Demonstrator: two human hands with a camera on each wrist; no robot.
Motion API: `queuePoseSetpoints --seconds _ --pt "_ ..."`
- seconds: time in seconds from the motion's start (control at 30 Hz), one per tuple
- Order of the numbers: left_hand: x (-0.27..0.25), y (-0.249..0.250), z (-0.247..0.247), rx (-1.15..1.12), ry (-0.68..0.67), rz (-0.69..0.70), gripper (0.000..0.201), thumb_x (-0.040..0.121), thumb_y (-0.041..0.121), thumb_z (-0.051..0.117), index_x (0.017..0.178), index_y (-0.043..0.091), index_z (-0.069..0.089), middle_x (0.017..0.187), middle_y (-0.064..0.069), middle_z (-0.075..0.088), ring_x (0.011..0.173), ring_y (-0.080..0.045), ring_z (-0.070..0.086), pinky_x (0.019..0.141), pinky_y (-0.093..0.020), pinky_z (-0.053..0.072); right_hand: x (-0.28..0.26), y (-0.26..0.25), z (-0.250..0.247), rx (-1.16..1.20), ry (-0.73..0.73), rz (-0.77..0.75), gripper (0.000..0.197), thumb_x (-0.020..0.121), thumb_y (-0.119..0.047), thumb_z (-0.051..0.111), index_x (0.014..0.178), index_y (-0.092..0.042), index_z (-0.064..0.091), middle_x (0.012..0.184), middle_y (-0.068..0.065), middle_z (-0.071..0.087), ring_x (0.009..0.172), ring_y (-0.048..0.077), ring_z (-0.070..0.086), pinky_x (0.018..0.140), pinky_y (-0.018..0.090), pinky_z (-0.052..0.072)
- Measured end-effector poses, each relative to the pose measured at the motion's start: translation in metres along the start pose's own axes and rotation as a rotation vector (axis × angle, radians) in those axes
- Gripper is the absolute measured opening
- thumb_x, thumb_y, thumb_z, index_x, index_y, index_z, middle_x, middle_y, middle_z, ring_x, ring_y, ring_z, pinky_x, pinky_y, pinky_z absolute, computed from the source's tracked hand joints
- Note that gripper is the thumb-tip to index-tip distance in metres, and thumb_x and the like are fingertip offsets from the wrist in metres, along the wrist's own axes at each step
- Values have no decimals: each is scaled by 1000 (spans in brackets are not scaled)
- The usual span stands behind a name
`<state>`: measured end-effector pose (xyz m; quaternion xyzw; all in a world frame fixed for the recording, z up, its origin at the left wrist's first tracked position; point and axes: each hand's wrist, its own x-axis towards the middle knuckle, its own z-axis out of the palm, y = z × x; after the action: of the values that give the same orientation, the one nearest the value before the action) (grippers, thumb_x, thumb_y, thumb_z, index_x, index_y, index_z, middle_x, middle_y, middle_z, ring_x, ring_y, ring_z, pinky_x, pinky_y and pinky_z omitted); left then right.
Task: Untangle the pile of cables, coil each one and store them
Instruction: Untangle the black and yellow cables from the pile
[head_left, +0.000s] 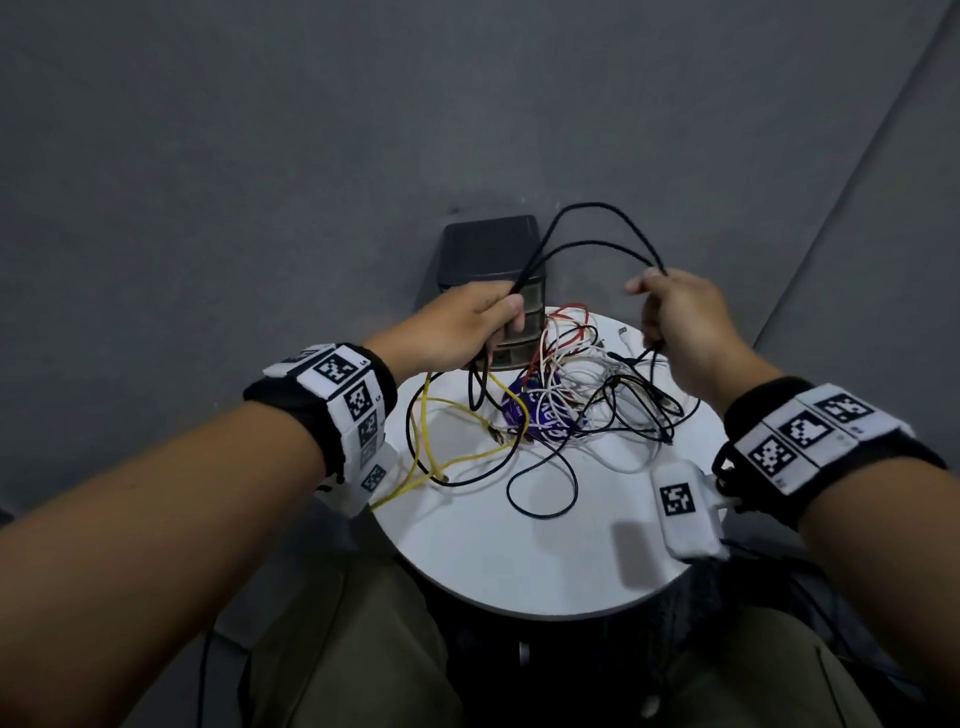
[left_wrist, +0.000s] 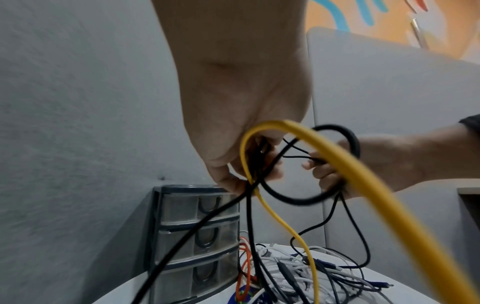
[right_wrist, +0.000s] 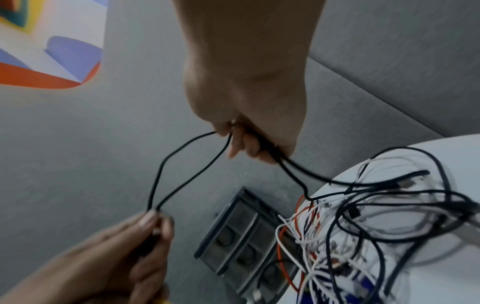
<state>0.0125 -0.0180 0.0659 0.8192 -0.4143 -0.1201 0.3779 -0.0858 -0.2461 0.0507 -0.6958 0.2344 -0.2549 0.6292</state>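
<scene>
step: coiling | left hand grips black cable loops | right hand pinches next loop, feeding slack | pile mid-frame on bench

yellow cable blurred, drawer contents unclear

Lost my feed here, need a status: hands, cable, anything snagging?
Both hands up: left hand and right hand grip one black cable, two strands arched between. Cable's tails run into the pile on the table. Yellow cable loops by left hand.
</scene>
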Motion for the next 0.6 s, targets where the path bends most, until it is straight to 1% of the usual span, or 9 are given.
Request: queuePoseSetpoints --seconds 0.07,0.17,0.2,0.27,0.33,0.4,0.47,0.53,0.6 --pt "2 5 2 26 49 25 33 108 32 39 93 11 61 64 1 51 58 -15 50 64 -38 46 -15 -6 10 14 -185 60 27 104 -31 49 93 -12 64 48 -12 32 46 10 28 52 28 24" --pt "5 13 4 12 62 48 33 109 30 39 95 8 60 64 3 48 58 -13 45 61 -32 41 -30 -14 23 30 -376 121 37 100 -43 56 105 -7 66 55 -8 31 50 10 27 51 27 22" --pt "5 16 5 21 58 56 33 109 29 39 95 9 60 63 6 47 56 -10 44 60 -31 40 -33 -16 28 48 -413 134 39 99 -45 58 104 -8 67 57 -7 31 51 10 27 50 25 21" --pt "5 20 9 49 33 79 32 109 26 40 89 11 59 59 12 47 51 -2 41 57 -26 36 -39 -19 38 83 -465 144 36 96 -48 60 90 -13 68 58 -7 33 51 8 29 49 22 23" --pt "6 25 15 72 -18 75 34 108 16 40 76 17 53 54 13 46 47 -1 40 54 -25 35 -43 -21 47 116 -505 143 31 96 -45 62 81 -18 63 57 -6 45 50 7 40 47 19 30" --pt "8 26 20 66 -61 50 37 103 6 39 68 18 45 55 10 45 46 -3 37 54 -27 34 -45 -22 54 123 -518 127 27 100 -36 60 84 -14 61 57 -3 58 46 6 53 43 16 38" --pt "9 25 21 64 -80 26 39 103 8 38 66 18 45 51 11 46 45 -2 38 52 -25 33 -44 -21 58 88 -463 97 25 99 -33 62 84 -13 61 59 1 57 42 5 52 42 18 36" --pt "9 22 20 74 -102 14 39 105 13 39 69 19 49 49 13 48 45 -2 40 52 -25 34 -39 -17 60 42 -404 45 24 98 -31 64 82 -13 61 57 0 57 42 6 50 43 20 33" --pt "8 17 21 88 -148 20 28 105 19 44 79 19 54 61 10 51 54 -8 46 56 -29 42 -36 -16 60 31 -340 -6 23 102 -20 58 83 -9 63 50 -7 57 39 2 50 40 15 36"
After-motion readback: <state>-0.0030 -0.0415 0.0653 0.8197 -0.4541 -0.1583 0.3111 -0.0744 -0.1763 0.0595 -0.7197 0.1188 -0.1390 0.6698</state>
